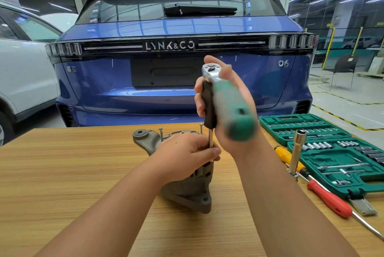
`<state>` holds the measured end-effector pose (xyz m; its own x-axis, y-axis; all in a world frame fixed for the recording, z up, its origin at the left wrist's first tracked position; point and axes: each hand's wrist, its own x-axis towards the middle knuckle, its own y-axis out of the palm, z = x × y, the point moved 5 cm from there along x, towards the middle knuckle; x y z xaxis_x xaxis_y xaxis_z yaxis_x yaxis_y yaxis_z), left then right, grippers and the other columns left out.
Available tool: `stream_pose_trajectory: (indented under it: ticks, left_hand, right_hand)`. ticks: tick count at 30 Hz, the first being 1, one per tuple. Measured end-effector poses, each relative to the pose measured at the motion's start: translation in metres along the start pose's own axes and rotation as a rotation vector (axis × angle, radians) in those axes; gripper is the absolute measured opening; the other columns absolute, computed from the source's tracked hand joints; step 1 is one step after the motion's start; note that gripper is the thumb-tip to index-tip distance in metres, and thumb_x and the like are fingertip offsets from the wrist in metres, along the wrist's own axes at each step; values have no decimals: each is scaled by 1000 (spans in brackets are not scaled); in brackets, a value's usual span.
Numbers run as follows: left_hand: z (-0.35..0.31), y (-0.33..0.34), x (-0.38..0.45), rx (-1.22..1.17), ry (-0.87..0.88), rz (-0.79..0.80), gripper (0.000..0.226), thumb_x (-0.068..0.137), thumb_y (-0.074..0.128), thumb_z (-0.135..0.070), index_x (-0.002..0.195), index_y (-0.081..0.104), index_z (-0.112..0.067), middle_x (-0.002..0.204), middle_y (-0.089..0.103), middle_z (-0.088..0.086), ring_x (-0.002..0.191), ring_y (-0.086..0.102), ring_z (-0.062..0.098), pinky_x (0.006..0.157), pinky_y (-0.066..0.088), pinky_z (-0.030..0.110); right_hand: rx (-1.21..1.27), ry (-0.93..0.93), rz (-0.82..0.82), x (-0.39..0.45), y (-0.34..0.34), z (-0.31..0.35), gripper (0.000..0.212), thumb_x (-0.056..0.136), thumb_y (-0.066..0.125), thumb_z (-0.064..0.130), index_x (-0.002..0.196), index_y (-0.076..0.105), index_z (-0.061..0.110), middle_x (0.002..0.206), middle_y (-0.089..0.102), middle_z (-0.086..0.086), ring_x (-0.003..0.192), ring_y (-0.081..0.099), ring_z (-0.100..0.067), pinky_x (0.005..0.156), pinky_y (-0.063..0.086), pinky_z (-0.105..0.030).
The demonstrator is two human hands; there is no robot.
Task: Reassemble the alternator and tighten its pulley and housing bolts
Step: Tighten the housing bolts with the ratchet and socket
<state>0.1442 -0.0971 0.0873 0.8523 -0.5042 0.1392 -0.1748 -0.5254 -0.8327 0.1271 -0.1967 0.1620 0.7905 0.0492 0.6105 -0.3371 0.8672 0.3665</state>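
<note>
The grey cast-metal alternator (187, 190) stands on the wooden table (62, 173) at lower centre of the frame, one mounting ear (143, 138) jutting out to its upper left. Two long housing bolts (160, 132) stick up from its top, toward the back. The left hand (187, 153) rests on top of the alternator, its fingers curled round the lower end of a slim steel extension shaft (211, 138) that stands upright on the housing; the exact point where the shaft meets the housing is hidden by the fingers. Above it, at mid-frame, the right hand (226, 107) grips a ratchet wrench (224, 99), fingers wrapped round its green handle, which is blurred. The chrome ratchet head (209, 71) points up, and a dark sleeve (208, 107) runs down from it to the shaft.

On the right of the table lies an open green socket set case (336, 153) with sockets and bits in its slots. Just in front of it a long deep socket (297, 150) stands upright, with a yellow-handled screwdriver (284, 155) and a red-handled screwdriver (330, 200) lying beside it.

Behind the table the rear of a blue Lynk & Co car (166, 90) fills the upper frame, with a white car (22, 74) at the left edge.
</note>
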Motion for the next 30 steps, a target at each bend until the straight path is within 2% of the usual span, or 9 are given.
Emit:
stream_pose_trajectory:
  ticks: [5, 8, 10, 14, 19, 22, 26, 28, 30]
  left_hand:
    - [-6, 2, 0, 41, 21, 25, 29, 102, 49, -52, 111, 73, -37, 99, 73, -12, 94, 66, 9, 90, 56, 48]
    - [-4, 1, 1, 15, 11, 18, 25, 102, 52, -51, 106, 73, -38, 98, 74, -19, 94, 66, 4, 91, 56, 46]
    - [-3, 1, 1, -16, 3, 17, 23, 102, 53, -50, 106, 73, -38, 98, 74, -24, 96, 67, 0, 93, 56, 44]
    - [-4, 0, 0, -26, 1, 12, 24, 103, 54, -48, 109, 74, -38, 98, 74, -25, 94, 66, -4, 93, 57, 42]
    - [-6, -1, -1, -7, 4, 7, 24, 104, 53, -48, 108, 74, -37, 99, 73, -20, 95, 65, -1, 92, 56, 40]
    - [-7, -1, -1, -2, 6, 12, 24, 104, 53, -47, 108, 74, -37, 99, 73, -21, 95, 64, -3, 92, 55, 38]
    - [-7, -1, -1, 7, 8, 15, 24, 104, 53, -46, 109, 74, -36, 99, 73, -21, 95, 64, -3, 92, 55, 39]
    - [-7, -1, -1, 14, 6, 14, 25, 104, 52, -47, 110, 74, -36, 101, 73, -19, 98, 65, 0, 93, 55, 42]
    - [-7, -1, -2, 15, 4, 12, 24, 103, 52, -48, 108, 73, -37, 101, 73, -18, 99, 65, 2, 94, 54, 44]
  right_hand:
    - [-283, -129, -296, -6, -13, 13, 23, 97, 69, 29, 93, 61, 7, 61, 43, 2, 50, 33, -16, 47, 29, -35]
    - [-127, 8, -96, -3, -10, 10, 15, 96, 64, 21, 106, 58, 11, 69, 46, 3, 57, 40, -12, 54, 35, -30]
    - [-57, -11, 30, -4, -4, 9, 28, 95, 61, 12, 120, 59, 21, 74, 47, 1, 61, 44, -13, 58, 42, -25]
    - [-225, -228, 17, -5, 4, 10, 36, 98, 55, 3, 127, 53, 26, 75, 50, 6, 60, 43, -14, 55, 41, -27]
    - [-203, -233, 44, -7, 5, 9, 40, 98, 56, -3, 125, 54, 26, 84, 50, -6, 65, 45, -12, 59, 43, -21]
    - [-188, -186, 25, -4, 3, 11, 38, 95, 51, 4, 126, 52, 26, 77, 54, -2, 57, 45, -16, 53, 40, -29]
    - [36, 68, 43, 6, -2, 10, 36, 105, 25, 17, 121, 56, 24, 69, 62, -6, 47, 51, -19, 45, 38, -26]
    - [58, 66, 62, 5, 1, 8, 34, 98, 39, 43, 119, 59, 25, 73, 62, -5, 52, 50, -19, 50, 36, -29]
    - [86, 56, 36, 0, 1, 4, 51, 80, 58, 55, 118, 61, 22, 78, 60, -6, 56, 50, -17, 52, 39, -28]
